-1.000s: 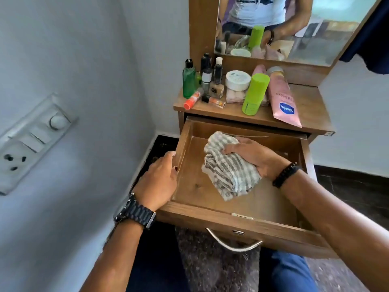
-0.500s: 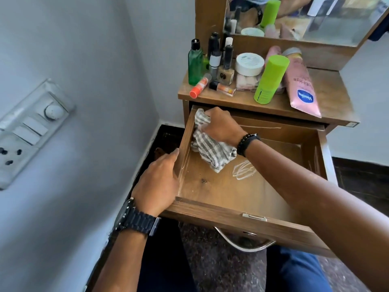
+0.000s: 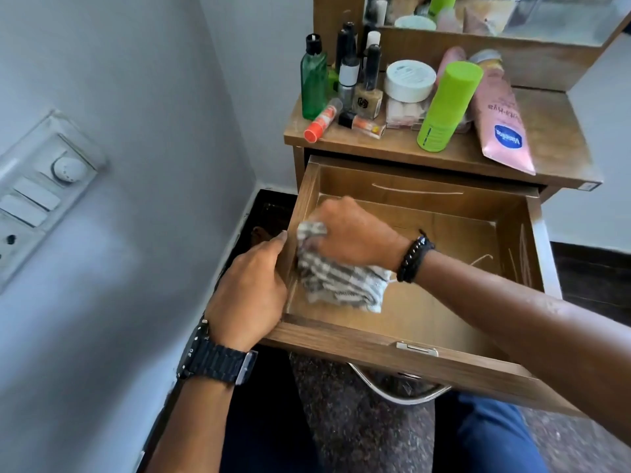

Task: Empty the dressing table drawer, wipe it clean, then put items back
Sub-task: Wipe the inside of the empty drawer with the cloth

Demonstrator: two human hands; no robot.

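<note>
The wooden drawer point(image 3: 403, 353) stands pulled out, with only the cloth inside it. My right hand point(image 3: 355, 233) grips a striped grey-and-white cloth point(image 3: 338, 283) and holds it against the inside of the drawer's left wall, near the front. My left hand point(image 3: 251, 291) rests on the outside of that left wall, fingers over its top edge. On the table top point(image 3: 553, 145) stand a green bottle point(image 3: 314, 80), a white jar point(image 3: 409, 80), a lime-green tube point(image 3: 447, 104), a pink lotion tube point(image 3: 502, 128) and several small bottles.
A mirror point(image 3: 495, 15) backs the table top. The white wall point(image 3: 119, 97) at the left is close to the drawer and carries a switch panel point(image 3: 37, 196). A metal handle point(image 3: 396, 392) hangs under the drawer front. My knee in blue jeans point(image 3: 491, 438) is below.
My right hand has drawn the cloth from the drawer's back left corner toward the front along the left wall. My left hand stays on the wall's outside.
</note>
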